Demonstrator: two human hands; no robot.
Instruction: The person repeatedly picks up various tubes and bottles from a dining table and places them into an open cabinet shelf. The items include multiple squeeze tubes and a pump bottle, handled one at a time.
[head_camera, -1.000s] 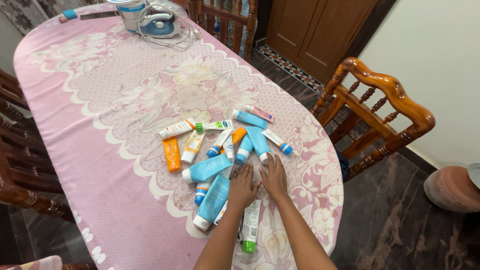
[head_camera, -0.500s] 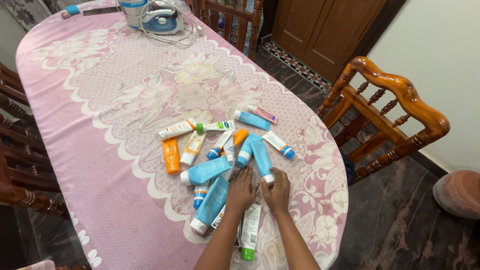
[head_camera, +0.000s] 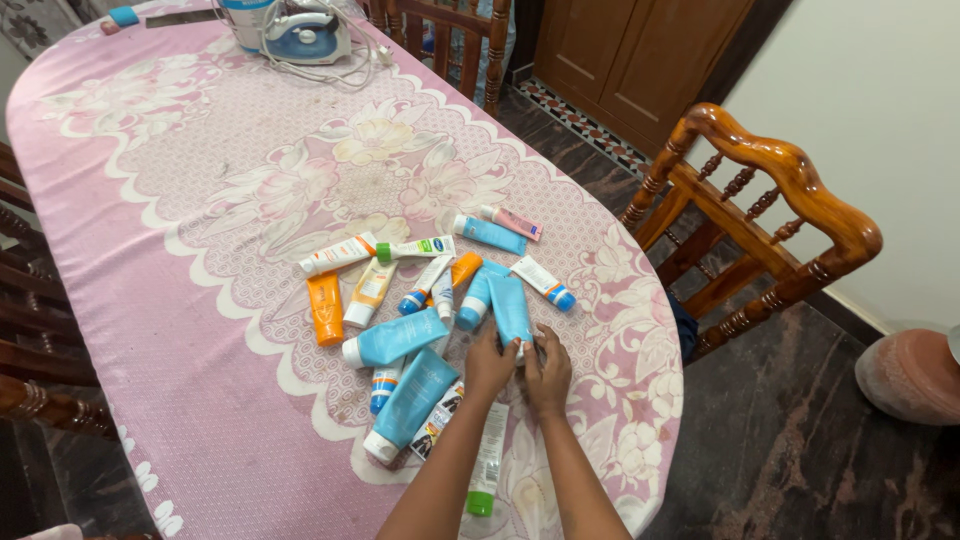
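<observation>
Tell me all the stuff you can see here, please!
Table: one, pink flowered cloth, fills the left.
Tubes: a pile near the table's right edge, about fifteen; mostly blue and white, plus an orange tube, a pink tube and a green-capped tube.
Iron: one, blue and white, far end, with a white cord.
Chairs: one brown chair on the right, more at the left and far edges.
Door: brown, top.
Pot: one, reddish, on the floor at right.
Left hand and right hand: both on one blue tube.
</observation>
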